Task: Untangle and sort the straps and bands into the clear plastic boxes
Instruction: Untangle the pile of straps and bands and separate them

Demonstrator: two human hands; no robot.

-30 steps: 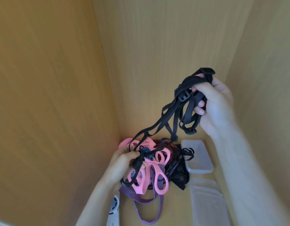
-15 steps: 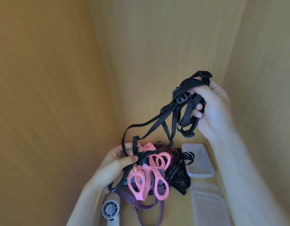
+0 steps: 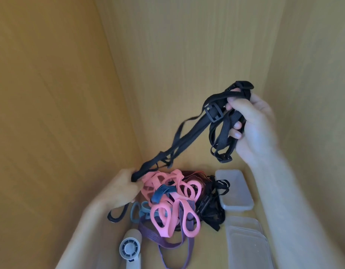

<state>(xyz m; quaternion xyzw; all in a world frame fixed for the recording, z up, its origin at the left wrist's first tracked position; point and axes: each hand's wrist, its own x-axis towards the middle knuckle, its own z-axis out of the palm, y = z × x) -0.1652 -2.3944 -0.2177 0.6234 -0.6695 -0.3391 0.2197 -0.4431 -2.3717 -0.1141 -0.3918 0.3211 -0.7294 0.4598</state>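
Left hand (image 3: 121,189) shifted left | black strap (image 3: 187,138) spans to right hand (image 3: 253,125)

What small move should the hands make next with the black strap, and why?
Probably the left hand should raise its end of the black strap above the pink bands. The strap runs taut to the right hand, which grips the loops, but its low end sits at their edge, perhaps caught.

Black strap (image 3: 189,136): matt woven cloth (plastic buckle); pink bands (image 3: 162,216): smooth rubber; boxes (image 3: 235,191): frosted plastic.
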